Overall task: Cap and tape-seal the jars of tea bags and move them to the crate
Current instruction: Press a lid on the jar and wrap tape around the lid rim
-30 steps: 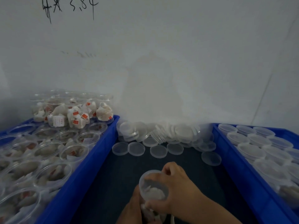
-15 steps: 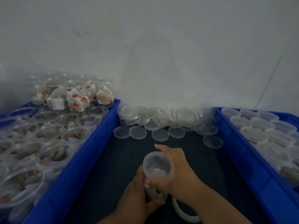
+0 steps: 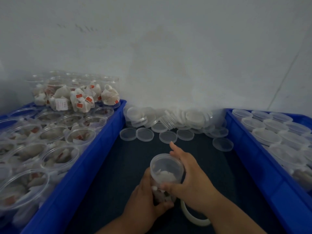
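Clear plastic jar (image 3: 159,195) of tea bags, one, upright between both hands, lid (image 3: 167,166) already seated on its mouth. Left hand (image 3: 143,203) wrapped round the lower body, thumb up the near side; apparently an anchor against turning. Right hand (image 3: 192,181) cupped round the lid's rim from the right, thumb on the near edge, forefinger stretched straight ahead; a grip suited to pressing or twisting the lid home. Step in hand, by the look of it: capping. No tape visible on the jar yet.

Roll of tape (image 3: 197,222), white, one, flat on the dark mat (image 3: 118,174) just under the right wrist and partly hidden by it; presumably kept there for the seal to follow.

Loose lids (image 3: 168,137), five counted lying flat and single just beyond the right forefinger, the nearest almost at its tip; handy for the next jars. Heap of lids (image 3: 170,116) farther ahead against the wall (image 3: 168,56), too jumbled to count.

Blue crates, two.
- First crate (image 3: 101,149), left of the left hand: open jars (image 3: 59,156) of tea bags, about a dozen in sight, plus stacked jars (image 3: 76,97) at the far end; exact count not possible. Likely the supply.
- Second crate (image 3: 253,159), right of the right hand: capped jars (image 3: 266,134) in rows, over a dozen in sight, the rest cut off by the frame edge. Likely destination for the jar in hand.
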Demonstrator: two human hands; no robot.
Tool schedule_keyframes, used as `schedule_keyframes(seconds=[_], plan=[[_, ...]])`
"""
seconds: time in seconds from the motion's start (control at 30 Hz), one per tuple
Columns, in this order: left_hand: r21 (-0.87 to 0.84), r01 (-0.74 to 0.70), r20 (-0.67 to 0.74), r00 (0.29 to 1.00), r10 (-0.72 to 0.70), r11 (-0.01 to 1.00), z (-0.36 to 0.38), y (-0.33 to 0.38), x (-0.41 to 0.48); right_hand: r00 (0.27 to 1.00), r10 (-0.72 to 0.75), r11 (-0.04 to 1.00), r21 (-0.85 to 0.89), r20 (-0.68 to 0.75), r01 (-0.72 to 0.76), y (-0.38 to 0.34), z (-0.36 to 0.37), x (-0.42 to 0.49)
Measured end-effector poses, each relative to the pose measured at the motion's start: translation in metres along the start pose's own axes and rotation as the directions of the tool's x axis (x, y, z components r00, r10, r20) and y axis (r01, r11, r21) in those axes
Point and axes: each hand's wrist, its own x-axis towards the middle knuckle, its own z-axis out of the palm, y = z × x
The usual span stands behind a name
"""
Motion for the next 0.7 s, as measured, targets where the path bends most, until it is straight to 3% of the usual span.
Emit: schedule_keyframes(seconds=[0.13, 0.33, 0.53, 0.7], plan=[[0.023, -0.058, -0.005, 0.998, 0.058, 0.998, 0.003, -0.008, 0.002, 1.000, 0.024, 0.998, -0.056, 0.019, -0.023, -0.007, 0.006, 0.009], [0.028, -0.075, -0.005, 0.997, 0.075, 0.997, -0.002, -0.005, -0.002, 0.976, -0.002, 1.000, -0.011, 0.220, 0.004, 0.000, -0.007, 0.000], [0.048, -0.082, -0.004, 0.997, 0.082, 0.995, -0.001, -0.003, -0.005, 1.000, 0.015, 0.998, -0.066, -0.010, -0.016, 0.000, -0.001, 0.005], [0.037, -0.068, 0.039, 0.997, 0.067, 0.997, -0.006, -0.008, -0.002, 0.960, -0.001, 0.990, -0.137, 0.280, 0.041, -0.002, -0.016, 0.019]])
